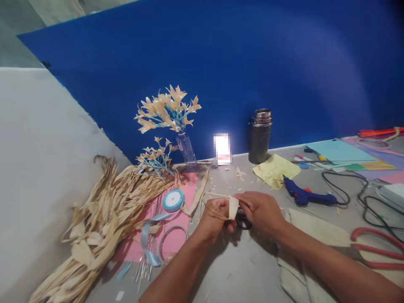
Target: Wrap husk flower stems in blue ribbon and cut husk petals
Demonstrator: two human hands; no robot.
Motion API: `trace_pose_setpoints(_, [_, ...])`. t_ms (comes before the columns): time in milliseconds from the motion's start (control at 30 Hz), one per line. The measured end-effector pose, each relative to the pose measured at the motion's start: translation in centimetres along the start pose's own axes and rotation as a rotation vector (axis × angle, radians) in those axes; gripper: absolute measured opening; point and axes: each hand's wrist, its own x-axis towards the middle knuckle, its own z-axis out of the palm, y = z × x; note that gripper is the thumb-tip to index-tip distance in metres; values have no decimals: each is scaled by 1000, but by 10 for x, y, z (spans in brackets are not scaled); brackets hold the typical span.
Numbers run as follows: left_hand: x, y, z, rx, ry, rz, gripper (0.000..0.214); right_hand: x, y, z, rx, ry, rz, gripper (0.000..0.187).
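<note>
Between my two hands is a pale piece of dried corn husk [233, 208], with thin strips trailing from it. My left hand [215, 216] pinches it from the left, fingers curled. From the right, my right hand [261, 210] closes its fingertips at the husk's upper edge. Under the right fingers shows a black ring, like a scissors handle [244, 221]; I cannot tell if it is held or lying there. To the left are a bundle of dried husks [116, 210], a spool of blue ribbon [173, 200] and a roll of tape [173, 242].
Husk flowers [170, 107] stand in a clear bottle [187, 149] at the back, near a dark flask [260, 136]. On the right are a yellow cloth [277, 168], a blue glue gun [307, 194] with its cord, and red-handled shears [378, 248]. A blue panel [236, 63] rises behind.
</note>
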Motion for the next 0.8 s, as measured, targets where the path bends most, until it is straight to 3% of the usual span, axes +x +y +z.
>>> trace_pose_setpoints(133, [-8, 1, 6, 31, -23, -68, 32, 14, 29, -18, -57, 175, 116, 24])
trace_pose_setpoints(267, [-8, 1, 5, -26, -45, -117, 28, 32, 55, -51, 26, 348, 286, 38])
trace_pose_setpoints(300, [-6, 1, 4, -64, -14, -111, 26, 33, 55, -55, 237, 302, 348, 42])
trace_pose_setpoints(367, [-2, 1, 0, -130, 64, -95, 22, 31, 45, -57, 638, 24, 341, 58])
trace_pose_setpoints(467, [2, 2, -3, -190, 130, -79, 19, 20, 21, -45, 880, -316, 237, 73])
trace_pose_setpoints(567, [1, 2, -1, -204, 147, -19, 23, 10, 5, -25, 789, -398, 215, 74])
trace_pose_setpoints(733, [-1, 2, 4, -29, 58, 33, 26, 11, 5, -4, 720, -351, 101, 35])
trace_pose_setpoints(800, [0, 2, 4, -22, 22, 12, 27, 12, 4, -5, 732, -348, 61, 31])
